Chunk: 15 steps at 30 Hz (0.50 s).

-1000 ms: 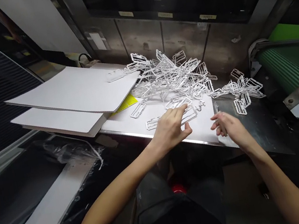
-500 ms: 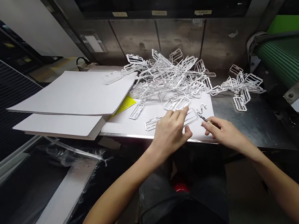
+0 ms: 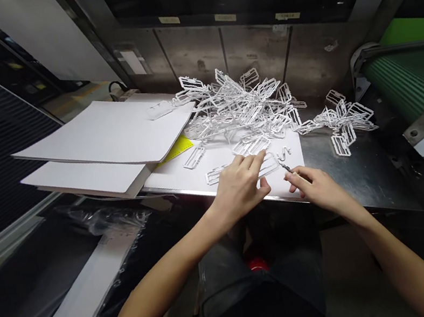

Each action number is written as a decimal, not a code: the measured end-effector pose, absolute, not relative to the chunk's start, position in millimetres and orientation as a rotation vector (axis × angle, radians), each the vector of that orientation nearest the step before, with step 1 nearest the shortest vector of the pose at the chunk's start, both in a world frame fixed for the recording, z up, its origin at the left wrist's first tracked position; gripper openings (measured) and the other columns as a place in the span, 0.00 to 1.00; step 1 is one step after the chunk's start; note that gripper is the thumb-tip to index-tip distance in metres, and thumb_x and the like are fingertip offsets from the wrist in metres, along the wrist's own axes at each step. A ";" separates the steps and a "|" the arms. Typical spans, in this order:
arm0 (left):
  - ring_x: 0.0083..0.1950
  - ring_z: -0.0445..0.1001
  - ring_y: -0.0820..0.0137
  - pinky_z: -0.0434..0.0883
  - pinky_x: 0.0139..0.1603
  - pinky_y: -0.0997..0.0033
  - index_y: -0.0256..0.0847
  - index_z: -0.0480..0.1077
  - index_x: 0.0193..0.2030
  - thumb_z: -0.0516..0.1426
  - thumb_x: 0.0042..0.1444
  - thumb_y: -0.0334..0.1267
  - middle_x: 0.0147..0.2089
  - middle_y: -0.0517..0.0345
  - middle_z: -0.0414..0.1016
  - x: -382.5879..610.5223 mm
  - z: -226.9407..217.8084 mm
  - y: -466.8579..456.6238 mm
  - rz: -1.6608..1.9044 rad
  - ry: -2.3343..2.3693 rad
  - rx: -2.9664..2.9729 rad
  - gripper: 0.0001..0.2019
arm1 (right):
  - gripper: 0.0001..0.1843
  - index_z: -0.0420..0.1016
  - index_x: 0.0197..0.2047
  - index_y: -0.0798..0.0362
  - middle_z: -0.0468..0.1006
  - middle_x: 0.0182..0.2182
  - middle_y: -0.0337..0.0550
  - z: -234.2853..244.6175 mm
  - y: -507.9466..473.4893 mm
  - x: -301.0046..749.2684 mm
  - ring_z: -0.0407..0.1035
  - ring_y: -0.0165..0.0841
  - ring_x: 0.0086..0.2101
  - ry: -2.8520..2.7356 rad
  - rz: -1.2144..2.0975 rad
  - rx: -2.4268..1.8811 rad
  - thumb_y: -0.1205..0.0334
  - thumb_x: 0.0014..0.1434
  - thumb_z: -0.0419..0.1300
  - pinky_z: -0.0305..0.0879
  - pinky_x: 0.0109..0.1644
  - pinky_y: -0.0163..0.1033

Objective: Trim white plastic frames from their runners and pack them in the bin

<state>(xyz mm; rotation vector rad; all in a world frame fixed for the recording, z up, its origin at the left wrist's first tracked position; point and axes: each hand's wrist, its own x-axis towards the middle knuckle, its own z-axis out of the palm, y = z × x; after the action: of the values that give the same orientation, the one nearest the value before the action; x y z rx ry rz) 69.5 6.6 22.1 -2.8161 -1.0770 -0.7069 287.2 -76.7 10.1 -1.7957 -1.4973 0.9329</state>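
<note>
My left hand [image 3: 239, 184] bears down with bent fingers on a thin, translucent white plastic frame [image 3: 269, 163], pinning it to a white sheet [image 3: 297, 181]; the fingers cover its left end. In my right hand [image 3: 317, 183] is a slim pen-like craft knife [image 3: 285, 167], pinched between thumb and fingers, its metallic tip pointing at the frame's right end. A small curly white plastic scrap [image 3: 284, 153] lies just beyond the tip. Another white frame [image 3: 217, 174] lies partly under my left hand, and a separate one [image 3: 194, 157] rests farther left.
A tangled heap of white plastic frames [image 3: 243, 101] spreads across the back, with a smaller heap [image 3: 342, 116] on the metal bench [image 3: 363, 175]. Stacked white boards [image 3: 109, 135] overhang the left side, above a yellow sheet [image 3: 177, 148]. A green ribbed conveyor belt [image 3: 398, 76] stands at right.
The tip of the craft knife has shifted slightly left along the frame's right end. My left hand stays almost still on the frame.
</note>
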 end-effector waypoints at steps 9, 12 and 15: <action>0.52 0.77 0.54 0.79 0.42 0.56 0.33 0.67 0.69 0.59 0.59 0.33 0.53 0.48 0.82 68.7 20.2 7.8 -0.666 -1.002 -2.824 0.30 | 0.32 0.77 0.34 0.49 0.76 0.24 0.38 14.0 -75.9 284.3 0.69 0.36 0.26 -1.534 0.866 -1.840 0.28 0.68 0.54 0.61 0.33 0.38; 0.52 0.77 0.54 0.79 0.42 0.56 0.32 0.66 0.69 0.59 0.59 0.33 0.53 0.47 0.82 71.3 18.1 8.9 -0.643 -1.006 -2.830 0.30 | 0.33 0.76 0.31 0.49 0.74 0.23 0.37 13.2 -72.6 286.0 0.68 0.36 0.25 -1.588 0.802 -1.863 0.29 0.69 0.53 0.59 0.33 0.39; 0.52 0.76 0.53 0.79 0.42 0.56 0.33 0.66 0.70 0.60 0.59 0.34 0.52 0.46 0.82 75.0 13.1 12.0 -0.577 -1.054 -2.856 0.31 | 0.32 0.75 0.29 0.49 0.74 0.22 0.37 7.4 -66.6 288.8 0.68 0.37 0.26 -1.621 0.747 -1.884 0.30 0.69 0.53 0.58 0.34 0.40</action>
<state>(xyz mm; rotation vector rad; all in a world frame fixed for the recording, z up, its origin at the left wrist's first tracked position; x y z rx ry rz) 75.0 12.0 13.1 -2.8559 -1.0543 -0.5768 288.8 -66.6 7.4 -1.8838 -1.6212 0.7470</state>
